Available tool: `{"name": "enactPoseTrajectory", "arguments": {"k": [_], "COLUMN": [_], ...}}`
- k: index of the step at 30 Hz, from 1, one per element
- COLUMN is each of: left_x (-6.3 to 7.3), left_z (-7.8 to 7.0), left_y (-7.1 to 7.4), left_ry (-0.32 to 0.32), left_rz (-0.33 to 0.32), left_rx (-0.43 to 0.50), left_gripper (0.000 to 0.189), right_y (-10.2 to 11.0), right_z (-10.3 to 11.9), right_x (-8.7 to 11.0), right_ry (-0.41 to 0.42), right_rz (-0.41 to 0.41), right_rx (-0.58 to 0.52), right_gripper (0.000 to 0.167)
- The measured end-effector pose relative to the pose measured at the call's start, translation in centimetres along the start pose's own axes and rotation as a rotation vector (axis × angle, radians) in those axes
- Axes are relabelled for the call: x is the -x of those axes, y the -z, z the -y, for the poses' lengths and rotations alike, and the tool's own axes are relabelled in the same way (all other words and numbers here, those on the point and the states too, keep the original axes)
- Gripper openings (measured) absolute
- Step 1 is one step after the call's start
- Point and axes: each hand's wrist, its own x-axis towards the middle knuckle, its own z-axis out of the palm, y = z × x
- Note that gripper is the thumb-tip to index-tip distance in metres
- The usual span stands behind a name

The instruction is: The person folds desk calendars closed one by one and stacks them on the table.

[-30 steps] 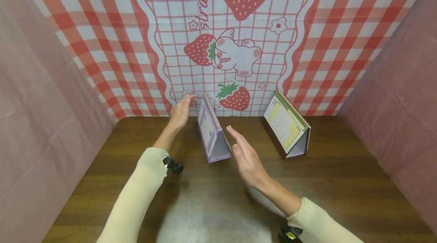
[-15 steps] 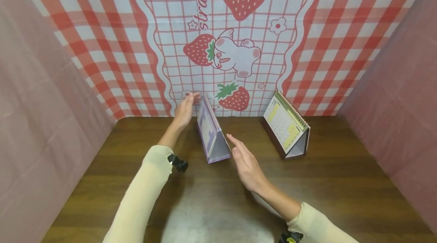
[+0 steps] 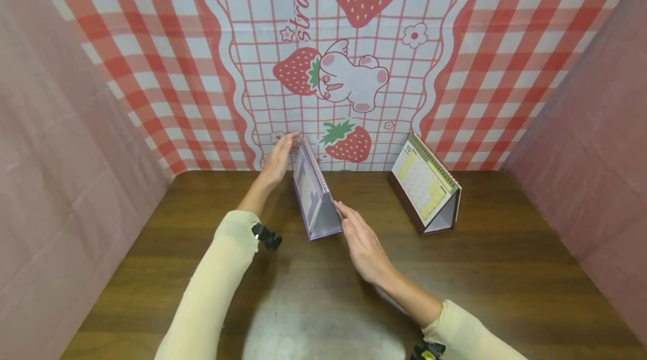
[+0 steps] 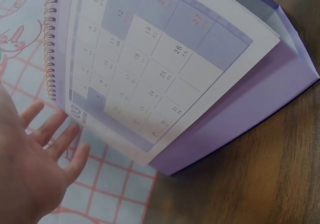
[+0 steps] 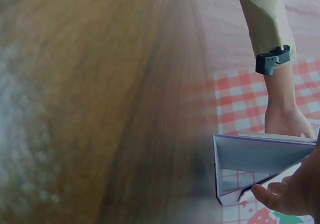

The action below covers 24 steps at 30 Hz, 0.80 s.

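A person's left hand (image 3: 279,160) and right hand (image 3: 365,245), fingers extended and gripping nothing, flank a purple desk calendar (image 3: 309,188) near the middle of the worktop's far edge, slightly left of center. The left hand is at the calendar's far end, by the top corner of its page; the right hand's fingertips lie along the opposite face, at its near end. Whether either hand presses on the calendar is hard to tell. The calendar stands upright like a tent, its spiral binding (image 4: 50,43) on top and its page marked "03" facing left. Cream sleeves (image 3: 207,287) cover the forearms, and a black wrist camera (image 3: 267,236) sits at the left cuff, another partly visible at the right. Well apart to the right, toward the far right corner of the worktop (image 3: 323,298), a green-topped calendar (image 3: 423,186) stands showing "10" above yellow blocks. A strawberry-print cloth (image 3: 404,79) hangs behind the far edge, with pink drapes (image 3: 65,152) along both sides.
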Motion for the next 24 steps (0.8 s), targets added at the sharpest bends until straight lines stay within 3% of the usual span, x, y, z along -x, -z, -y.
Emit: {"name": "enactPoseTrajectory", "arguments": {"k": [8,10,11,15,17,18,24], "left_x": [-2.8,-2.1,-2.3,-0.2,-0.3,0.4,0.3], "left_z": [3.7,2.2,2.4,-1.5,-1.6,-2.8,-2.8], "left_y": [-0.1,-0.2,-0.1,-0.1,-0.1,-0.3,-0.2], "left_ry": [-0.003,-0.012,-0.024,-0.011,-0.015,-0.008,-0.016], "left_rz": [0.015,0.033,0.044,0.067,0.065,0.062,0.068], "left_rx": [-0.033,-0.033,-0.025,-0.009,-0.008,-0.016,-0.011], "left_gripper": [0.076,0.075,0.077,0.071,0.071,0.07,0.073], "right_y": [-0.1,-0.1,-0.1,-0.1,-0.1,-0.1,-0.1], "right_z": [-0.1,-0.2,-0.2,-0.2,-0.2,-0.2,0.0], "right_x": [0.0,0.0,-0.1,-0.1,-0.1,-0.1,0.0], "right_ry": [0.007,0.01,0.012,0.017,0.018,0.017,0.018], "right_rz": [-0.003,-0.005,-0.007,-0.014,-0.016,-0.017,-0.028], "right_rx": [0.003,0.004,0.005,0.011,0.022,0.028,0.069], "right_gripper": [0.051,0.051,0.051,0.051,0.051,0.051,0.051]}}
